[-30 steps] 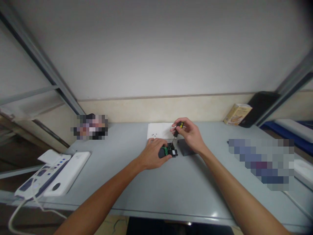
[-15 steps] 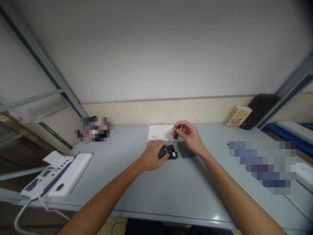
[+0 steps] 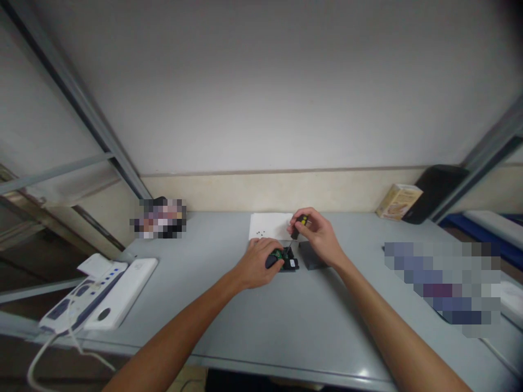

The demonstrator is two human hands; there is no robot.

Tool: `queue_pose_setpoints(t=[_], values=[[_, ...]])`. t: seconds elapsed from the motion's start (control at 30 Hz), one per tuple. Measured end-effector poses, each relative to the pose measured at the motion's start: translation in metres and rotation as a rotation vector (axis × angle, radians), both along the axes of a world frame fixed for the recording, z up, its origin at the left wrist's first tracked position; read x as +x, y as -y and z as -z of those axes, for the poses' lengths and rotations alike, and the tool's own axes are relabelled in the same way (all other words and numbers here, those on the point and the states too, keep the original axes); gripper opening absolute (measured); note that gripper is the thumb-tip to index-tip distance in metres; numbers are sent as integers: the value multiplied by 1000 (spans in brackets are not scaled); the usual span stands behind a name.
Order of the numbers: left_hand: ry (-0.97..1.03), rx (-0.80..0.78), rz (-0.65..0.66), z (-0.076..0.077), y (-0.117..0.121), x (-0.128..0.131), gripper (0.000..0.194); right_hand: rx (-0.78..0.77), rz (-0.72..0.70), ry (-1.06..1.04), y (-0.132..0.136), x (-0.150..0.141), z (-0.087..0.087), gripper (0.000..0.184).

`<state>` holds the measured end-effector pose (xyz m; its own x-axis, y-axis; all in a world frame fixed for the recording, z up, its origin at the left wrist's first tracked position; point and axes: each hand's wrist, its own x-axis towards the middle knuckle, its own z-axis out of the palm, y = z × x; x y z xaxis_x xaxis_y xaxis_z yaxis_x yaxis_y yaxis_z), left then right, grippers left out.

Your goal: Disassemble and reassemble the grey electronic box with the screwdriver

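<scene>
My left hand point(image 3: 261, 263) is closed round the left side of a small opened black device with a green circuit board point(image 3: 291, 264), which lies on the table. Pinched in the fingers of my right hand point(image 3: 317, 231) is a black and yellow screwdriver point(image 3: 299, 227). Its thin shaft slants down, the tip at the board. Just right of the device, partly under my right hand, lies a dark grey flat piece point(image 3: 311, 257). Behind my left hand is a white sheet of paper point(image 3: 269, 224) with several tiny dark screws point(image 3: 260, 233) on it.
A white power strip point(image 3: 87, 291) and a white flat box point(image 3: 126, 296) lie at the table's left edge, with a cable hanging down. At the back right stand a yellow carton point(image 3: 398, 202) and a black case point(image 3: 437, 188). Blurred-out items lie at left and right.
The whole view has shifted slightly, so everything sits a little lower. Both hands keep their holds, and the screwdriver tip stays at the device.
</scene>
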<state>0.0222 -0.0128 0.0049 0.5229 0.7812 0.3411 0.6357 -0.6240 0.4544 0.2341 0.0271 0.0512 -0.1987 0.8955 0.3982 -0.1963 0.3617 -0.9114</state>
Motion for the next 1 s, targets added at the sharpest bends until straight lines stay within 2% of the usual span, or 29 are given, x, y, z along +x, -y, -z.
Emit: queue_pose_setpoints(t=[0.3, 0.53, 0.7, 0.87, 1.0], values=[[63, 2, -10, 4, -2, 0, 20, 15, 117, -101, -2, 4, -1, 28], [122, 29, -37, 11, -8, 1, 12, 11, 111, -106, -4, 3, 3, 27], [149, 23, -43, 6, -14, -5, 16, 13, 164, -149, -7, 6, 5, 28], [186, 85, -129, -10, -37, -14, 15, -43, 277, -230, -16, 16, 10, 32], [69, 68, -116, -16, -69, -4, 15, -87, 333, -236, -22, 21, 17, 36]])
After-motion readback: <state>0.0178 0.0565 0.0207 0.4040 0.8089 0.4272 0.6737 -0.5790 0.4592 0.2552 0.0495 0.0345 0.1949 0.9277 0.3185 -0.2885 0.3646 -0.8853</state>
